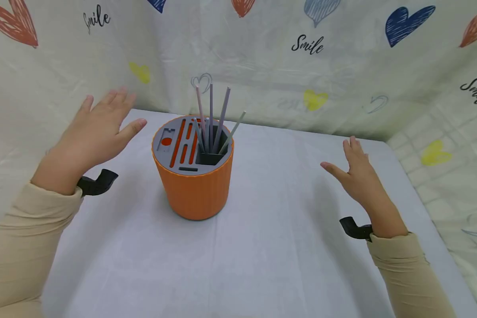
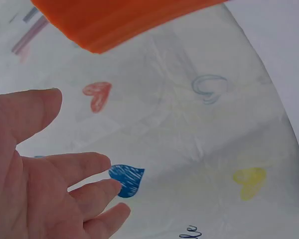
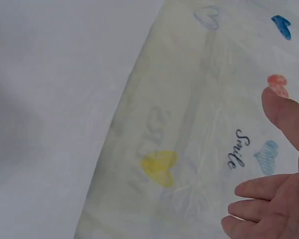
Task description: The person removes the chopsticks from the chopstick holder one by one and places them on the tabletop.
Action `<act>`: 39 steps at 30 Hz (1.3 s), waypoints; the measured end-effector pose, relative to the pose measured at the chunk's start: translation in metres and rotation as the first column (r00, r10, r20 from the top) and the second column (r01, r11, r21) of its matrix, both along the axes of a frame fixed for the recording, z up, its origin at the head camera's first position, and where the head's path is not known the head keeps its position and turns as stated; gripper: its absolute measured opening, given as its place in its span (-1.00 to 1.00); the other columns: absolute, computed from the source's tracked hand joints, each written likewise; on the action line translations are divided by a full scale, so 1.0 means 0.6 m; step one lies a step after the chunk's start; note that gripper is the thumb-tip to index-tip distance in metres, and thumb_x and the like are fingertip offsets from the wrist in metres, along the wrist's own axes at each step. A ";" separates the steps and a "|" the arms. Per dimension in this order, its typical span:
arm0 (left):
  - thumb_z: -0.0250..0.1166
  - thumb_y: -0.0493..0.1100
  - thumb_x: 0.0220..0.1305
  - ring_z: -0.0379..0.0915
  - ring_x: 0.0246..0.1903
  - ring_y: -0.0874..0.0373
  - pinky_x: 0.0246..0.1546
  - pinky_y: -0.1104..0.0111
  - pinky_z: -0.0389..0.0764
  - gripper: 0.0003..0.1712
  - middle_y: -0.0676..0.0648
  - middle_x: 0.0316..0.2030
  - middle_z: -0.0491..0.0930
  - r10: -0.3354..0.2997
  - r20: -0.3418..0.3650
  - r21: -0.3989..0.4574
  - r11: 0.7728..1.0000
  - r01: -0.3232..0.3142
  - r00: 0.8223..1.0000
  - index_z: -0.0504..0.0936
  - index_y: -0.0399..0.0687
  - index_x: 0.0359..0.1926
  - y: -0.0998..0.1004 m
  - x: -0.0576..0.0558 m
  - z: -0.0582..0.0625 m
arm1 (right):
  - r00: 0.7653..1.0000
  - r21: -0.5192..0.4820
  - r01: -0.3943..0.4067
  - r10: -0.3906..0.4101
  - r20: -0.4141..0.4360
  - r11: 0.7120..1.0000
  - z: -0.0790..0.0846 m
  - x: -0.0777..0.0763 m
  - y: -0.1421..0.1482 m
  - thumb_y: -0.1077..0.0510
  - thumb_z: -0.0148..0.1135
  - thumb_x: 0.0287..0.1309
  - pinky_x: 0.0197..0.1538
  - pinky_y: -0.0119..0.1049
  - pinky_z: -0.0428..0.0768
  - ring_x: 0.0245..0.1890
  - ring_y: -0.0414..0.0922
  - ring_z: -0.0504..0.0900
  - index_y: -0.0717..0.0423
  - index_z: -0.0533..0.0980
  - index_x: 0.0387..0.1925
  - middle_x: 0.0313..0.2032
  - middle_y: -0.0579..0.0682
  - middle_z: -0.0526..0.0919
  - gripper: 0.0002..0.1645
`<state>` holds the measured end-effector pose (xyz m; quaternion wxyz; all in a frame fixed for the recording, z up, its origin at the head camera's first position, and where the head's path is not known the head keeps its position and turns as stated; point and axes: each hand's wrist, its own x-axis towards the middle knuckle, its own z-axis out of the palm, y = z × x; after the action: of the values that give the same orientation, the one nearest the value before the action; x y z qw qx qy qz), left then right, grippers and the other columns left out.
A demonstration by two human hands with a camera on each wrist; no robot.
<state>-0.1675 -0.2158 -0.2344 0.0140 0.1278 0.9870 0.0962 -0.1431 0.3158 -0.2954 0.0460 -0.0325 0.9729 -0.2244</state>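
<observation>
An orange ribbed round holder (image 1: pixel 194 194) with a grey slotted top (image 1: pixel 168 150) stands upright on the white table, left of the middle in the head view. Several thin sticks (image 1: pixel 222 115), pinkish, purple-grey and pale green, lean in its square opening. To the holder's left, my left hand (image 1: pixel 93 132) is raised with fingers spread and holds nothing. My right hand (image 1: pixel 359 176) hovers over the table's right side, thumb apart from its straight fingers, touching nothing. In the left wrist view, part of the orange holder (image 2: pixel 104 25) shows at the top, apart from the hand.
A pale curtain (image 1: pixel 262 66) printed with hearts and the word Smile hangs behind the table (image 1: pixel 254 247) and along its right side. Each wrist carries a black strap mount (image 1: pixel 99 182). The holder is the one object seen standing on the tabletop.
</observation>
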 end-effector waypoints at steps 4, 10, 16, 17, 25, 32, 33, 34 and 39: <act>-0.30 0.29 0.54 -0.42 0.58 -0.22 0.52 -0.19 -0.51 -0.13 -0.25 0.58 -0.27 -0.037 -0.019 0.004 0.999 0.038 0.999 -0.19 -0.17 0.58 0.023 0.009 0.010 | 0.999 -0.027 -0.015 0.015 0.029 1.000 0.007 0.007 -0.019 -0.40 0.03 0.32 0.50 0.38 -0.28 0.55 0.25 -0.52 0.10 -0.42 0.56 0.54 -0.09 -0.62 0.22; -0.23 0.27 0.53 -0.42 0.58 -0.23 0.54 -0.18 -0.44 -0.16 -0.21 0.59 -0.20 -0.080 -0.048 0.009 0.997 0.081 0.996 -0.14 -0.10 0.59 0.053 0.018 0.013 | 1.000 -0.094 -0.025 0.024 -0.009 0.995 0.012 0.008 -0.042 -0.37 0.09 0.30 0.54 0.28 -0.08 0.60 0.11 -0.30 -0.05 -0.35 0.57 0.57 -0.20 -0.44 0.17; -0.13 0.24 0.52 -0.35 0.57 -0.25 0.55 -0.18 -0.39 -0.17 -0.19 0.58 -0.11 -0.120 -0.059 -0.002 0.993 0.121 0.991 -0.09 -0.05 0.59 0.076 0.027 0.011 | 0.998 -0.124 -0.060 0.059 -0.011 0.990 0.017 0.007 -0.062 -0.35 0.11 0.30 0.56 0.24 -0.06 0.61 0.06 -0.27 -0.11 -0.31 0.57 0.57 -0.23 -0.37 0.13; -0.13 0.24 0.52 -0.34 0.57 -0.25 0.55 -0.17 -0.38 -0.17 -0.19 0.58 -0.11 -0.127 -0.057 0.001 0.992 0.127 0.990 -0.09 -0.05 0.59 0.080 0.028 0.010 | 0.997 -0.126 -0.071 0.071 -0.001 0.990 0.018 0.008 -0.065 -0.35 0.11 0.30 0.56 0.23 -0.06 0.61 0.04 -0.28 -0.12 -0.32 0.57 0.57 -0.25 -0.38 0.13; -0.13 0.19 0.53 -0.36 0.58 -0.21 0.57 -0.14 -0.32 -0.21 -0.14 0.59 -0.15 -0.160 -0.033 0.004 0.987 0.160 0.987 -0.10 -0.05 0.59 0.096 0.031 0.007 | 0.989 -0.098 -0.147 0.147 -0.002 0.984 0.033 0.007 -0.096 -0.36 0.10 0.30 0.58 0.21 -0.10 0.61 -0.02 -0.31 -0.13 -0.32 0.57 0.57 -0.26 -0.39 0.14; -0.10 0.22 0.52 -0.35 0.58 -0.21 0.56 -0.17 -0.30 -0.17 -0.15 0.59 -0.14 -0.178 -0.008 0.010 0.984 0.178 0.984 -0.12 -0.03 0.59 0.106 0.038 0.007 | 0.977 -0.059 -0.213 0.211 -0.028 0.975 0.046 0.009 -0.126 -0.35 0.07 0.33 0.60 0.15 -0.20 0.61 0.03 -0.36 -0.10 -0.29 0.58 0.59 -0.19 -0.37 0.10; -0.10 0.22 0.52 -0.35 0.58 -0.21 0.56 -0.17 -0.29 -0.16 -0.16 0.59 -0.15 -0.181 -0.005 0.012 0.983 0.181 0.983 -0.13 -0.03 0.60 0.108 0.039 0.007 | 0.976 -0.057 -0.218 0.216 -0.034 0.974 0.048 0.010 -0.130 -0.35 0.07 0.33 0.61 0.14 -0.20 0.61 0.02 -0.35 -0.10 -0.28 0.58 0.59 -0.19 -0.37 0.09; -0.10 0.23 0.51 -0.35 0.58 -0.21 0.56 -0.16 -0.29 -0.16 -0.15 0.59 -0.15 -0.183 -0.002 0.013 0.983 0.183 0.983 -0.14 -0.03 0.60 0.109 0.039 0.007 | 0.975 -0.057 -0.223 0.221 -0.040 0.973 0.049 0.011 -0.134 -0.35 0.07 0.33 0.61 0.12 -0.19 0.61 0.02 -0.34 -0.11 -0.28 0.58 0.59 -0.20 -0.36 0.09; -0.09 0.23 0.51 -0.36 0.58 -0.22 0.56 -0.15 -0.28 -0.14 -0.16 0.59 -0.16 -0.195 0.002 0.019 0.981 0.195 0.981 -0.16 -0.03 0.60 0.114 0.043 0.004 | 0.968 -0.061 -0.247 0.244 -0.054 0.967 0.054 0.015 -0.153 -0.37 0.05 0.32 0.62 0.10 -0.16 0.62 -0.04 -0.30 -0.16 -0.26 0.58 0.58 -0.25 -0.33 0.07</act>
<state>-0.1418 -0.1474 -0.2317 0.0239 0.2237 0.9688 0.1040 -0.1343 0.2242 -0.2629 0.0497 -0.1593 0.9541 -0.2487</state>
